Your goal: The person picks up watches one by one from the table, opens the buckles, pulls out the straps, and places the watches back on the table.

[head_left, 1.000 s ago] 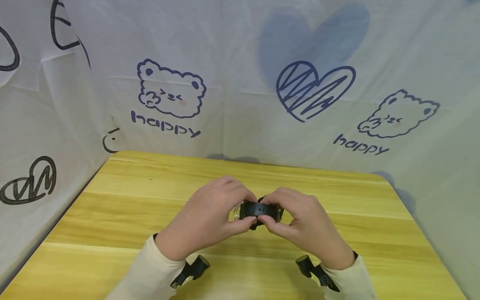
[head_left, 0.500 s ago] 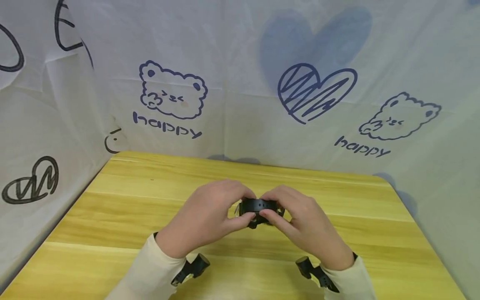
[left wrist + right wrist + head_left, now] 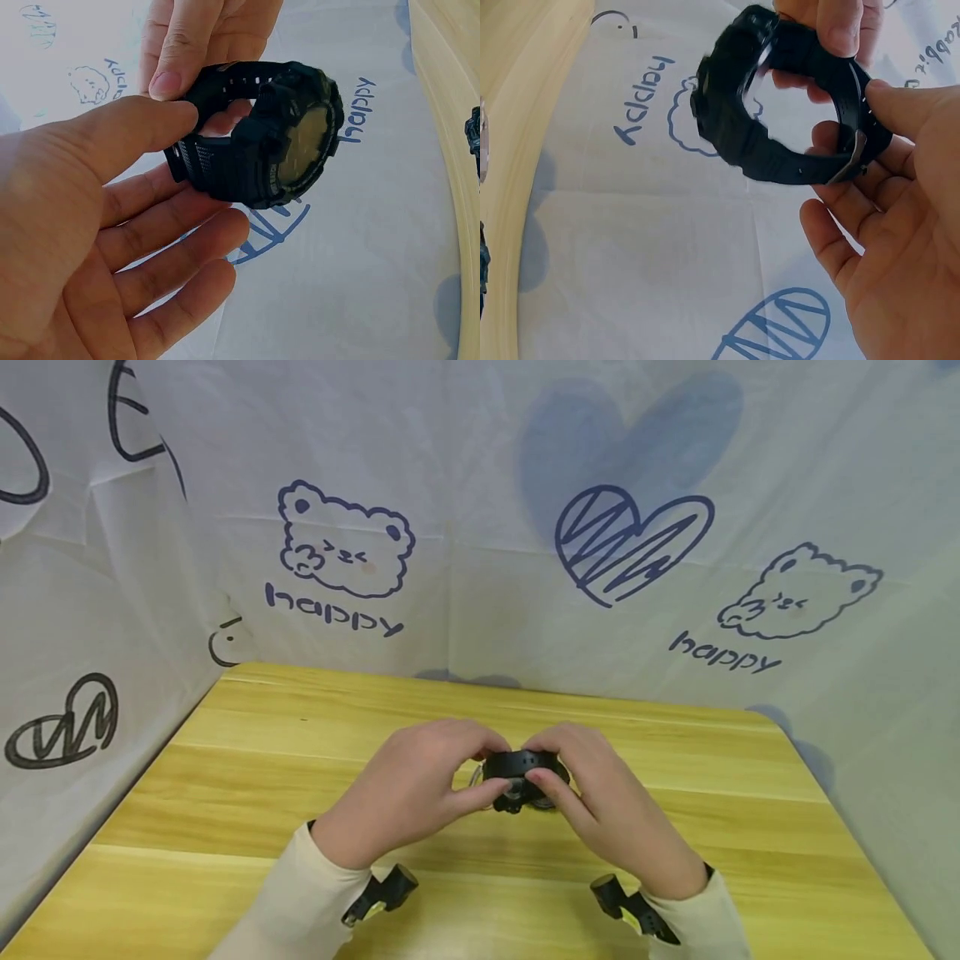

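Observation:
A black wristwatch (image 3: pixel 519 763) with its strap looped into a ring is held between both hands over the table. My left hand (image 3: pixel 408 793) pinches the strap from the left, thumb in front and index finger behind; its other fingers spread below in the left wrist view. From the other side my right hand (image 3: pixel 611 806) pinches the strap with thumb and fingers. The round watch face (image 3: pixel 306 146) is turned away from my palms in the left wrist view. A metal buckle (image 3: pixel 848 160) shows near the right fingers in the right wrist view.
The yellow wood-grain table (image 3: pixel 225 793) spreads beneath both forearms. A white cloth (image 3: pixel 480 602) with drawn bears and hearts hangs along its back and left edges. Black camera mounts (image 3: pixel 390 893) are strapped to both wrists.
The watch has tilted and risen slightly in the head view, so more of its case shows beneath the strap. The right thumb has moved up a little; both hands keep their grip.

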`<state>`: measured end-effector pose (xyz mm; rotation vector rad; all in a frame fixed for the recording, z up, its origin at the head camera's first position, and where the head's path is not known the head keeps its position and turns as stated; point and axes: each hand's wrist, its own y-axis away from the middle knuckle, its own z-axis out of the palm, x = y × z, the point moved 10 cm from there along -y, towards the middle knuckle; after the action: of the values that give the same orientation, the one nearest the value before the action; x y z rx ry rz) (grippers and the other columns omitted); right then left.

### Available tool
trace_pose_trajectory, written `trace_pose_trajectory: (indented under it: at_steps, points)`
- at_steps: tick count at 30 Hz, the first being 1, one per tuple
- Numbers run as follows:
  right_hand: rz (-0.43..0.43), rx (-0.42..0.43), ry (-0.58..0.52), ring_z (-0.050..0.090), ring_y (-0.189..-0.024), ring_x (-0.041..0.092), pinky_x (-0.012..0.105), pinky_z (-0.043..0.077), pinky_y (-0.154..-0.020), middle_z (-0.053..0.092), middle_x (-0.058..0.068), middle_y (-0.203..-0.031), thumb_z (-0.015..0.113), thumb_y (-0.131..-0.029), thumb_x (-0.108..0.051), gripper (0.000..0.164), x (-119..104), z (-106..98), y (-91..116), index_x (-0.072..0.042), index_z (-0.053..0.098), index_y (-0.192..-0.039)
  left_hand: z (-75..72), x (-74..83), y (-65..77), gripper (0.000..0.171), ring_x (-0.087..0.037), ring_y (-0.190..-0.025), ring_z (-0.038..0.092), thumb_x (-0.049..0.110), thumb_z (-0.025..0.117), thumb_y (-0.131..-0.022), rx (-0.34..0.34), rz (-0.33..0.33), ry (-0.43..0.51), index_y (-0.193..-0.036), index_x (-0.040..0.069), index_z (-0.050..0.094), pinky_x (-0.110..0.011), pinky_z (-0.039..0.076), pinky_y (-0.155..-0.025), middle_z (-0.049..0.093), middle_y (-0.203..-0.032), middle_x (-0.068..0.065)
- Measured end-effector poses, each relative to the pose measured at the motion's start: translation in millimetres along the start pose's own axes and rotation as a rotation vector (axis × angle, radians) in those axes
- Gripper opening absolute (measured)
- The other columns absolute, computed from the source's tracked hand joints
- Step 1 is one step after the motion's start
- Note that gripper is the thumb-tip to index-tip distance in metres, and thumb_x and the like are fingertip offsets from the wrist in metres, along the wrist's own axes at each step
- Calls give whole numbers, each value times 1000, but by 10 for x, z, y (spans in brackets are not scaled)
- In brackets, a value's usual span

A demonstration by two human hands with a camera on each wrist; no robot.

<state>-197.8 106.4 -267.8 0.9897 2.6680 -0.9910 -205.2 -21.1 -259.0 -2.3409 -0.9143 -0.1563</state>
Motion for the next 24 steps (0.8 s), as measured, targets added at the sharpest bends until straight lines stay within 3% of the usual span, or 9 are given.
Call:
trace_pose_trajectory:
  at_steps: [6,13,19,24]
  points:
    - [23,-2,-70,56,-103,12,43,45,-94,62,-8,-113,66,-101,-11,21,12,0,4,-18,61,-120,0,17,0,24,-3,-87,67,30,79,-94,14,12,7,-114,19,72,-27,57,-75,73,-101,10]
    - [53,39,-152,57,-94,10,35,52,-82,65,-9,-109,75,-92,-5,31,43,-45,13,-21,66,-116,-7,74,1,25,-3,-87,67,30,78,-95,39,59,25,-116,17,71,-24,56,-73,74,-102,8]
    - [129,40,-177,60,-90,8,33,55,-77,66,-9,-106,73,-95,-5,25,125,-48,26,-18,67,-115,27,42,-21,26,-3,-88,68,30,73,-98,20,31,25,-120,17,71,-24,56,-73,74,-107,7]
    - [181,11,-152,63,-100,9,36,55,-82,67,-8,-112,74,-97,-11,25,167,-5,18,-17,68,-120,20,14,-15,27,-6,-90,68,26,75,-97,47,35,-10,-121,15,71,-25,57,-76,73,-109,6]
